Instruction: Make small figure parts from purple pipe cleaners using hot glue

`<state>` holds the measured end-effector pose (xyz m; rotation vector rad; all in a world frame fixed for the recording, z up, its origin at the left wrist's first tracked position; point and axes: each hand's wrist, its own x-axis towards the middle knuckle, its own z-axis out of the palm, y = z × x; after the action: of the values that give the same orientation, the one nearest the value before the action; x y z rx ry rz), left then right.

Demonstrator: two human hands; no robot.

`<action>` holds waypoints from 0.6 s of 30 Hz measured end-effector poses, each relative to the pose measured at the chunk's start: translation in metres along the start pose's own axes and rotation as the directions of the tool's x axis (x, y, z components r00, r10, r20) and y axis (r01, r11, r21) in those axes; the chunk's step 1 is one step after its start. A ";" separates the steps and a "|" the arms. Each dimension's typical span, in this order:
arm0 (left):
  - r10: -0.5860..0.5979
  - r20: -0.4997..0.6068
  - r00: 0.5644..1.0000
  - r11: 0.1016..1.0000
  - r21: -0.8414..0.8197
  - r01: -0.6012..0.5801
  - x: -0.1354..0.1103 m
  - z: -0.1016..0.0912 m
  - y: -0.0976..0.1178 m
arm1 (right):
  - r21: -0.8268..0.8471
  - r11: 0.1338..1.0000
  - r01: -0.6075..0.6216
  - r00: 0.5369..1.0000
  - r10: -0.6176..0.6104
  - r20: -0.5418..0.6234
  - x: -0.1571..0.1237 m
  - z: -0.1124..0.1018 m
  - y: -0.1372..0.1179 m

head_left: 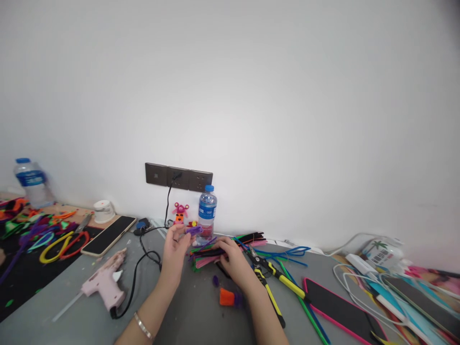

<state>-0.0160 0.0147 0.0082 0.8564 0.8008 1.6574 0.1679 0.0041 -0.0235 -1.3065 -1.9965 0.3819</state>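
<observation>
My left hand (175,253) is raised a little above the grey table (194,311) and pinches a short purple pipe-cleaner piece (194,230) between its fingertips. My right hand (235,262) lies on a bundle of coloured pipe cleaners (208,256), fingers curled over it. A small orange and purple piece (227,297) lies on the table just in front of my right wrist. Yellow-handled pliers (268,275) rest right beside my right hand.
A pink glue gun (104,282) with a black cord lies at left, near a phone (108,235). A water bottle (207,213) and a small pipe-cleaner figure (179,212) stand by the wall sockets. Another phone (338,311), cables and chargers crowd the right. Pipe cleaners and scissors (61,243) cover the far left.
</observation>
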 end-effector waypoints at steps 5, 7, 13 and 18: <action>-0.004 0.000 1.000 1.000 0.000 0.004 0.001 -0.001 0.000 | 0.052 0.999 -0.006 1.000 0.008 -0.029 0.001 -0.003 0.000; -0.003 0.006 1.000 1.000 -0.002 0.003 0.001 -0.001 -0.001 | 0.055 0.998 -0.014 0.999 0.016 -0.039 0.001 -0.004 -0.002; 0.005 0.009 1.000 1.000 0.014 -0.005 0.001 -0.002 -0.001 | 0.065 0.997 -0.041 0.997 0.044 -0.060 0.000 -0.006 -0.007; 0.022 0.009 1.000 0.999 0.025 -0.022 0.001 -0.001 -0.001 | 0.095 0.995 -0.033 0.998 0.038 -0.053 0.000 -0.009 -0.015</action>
<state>-0.0169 0.0155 0.0068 0.8929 0.8104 1.6650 0.1637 -0.0042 -0.0082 -1.2817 -1.8891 0.4472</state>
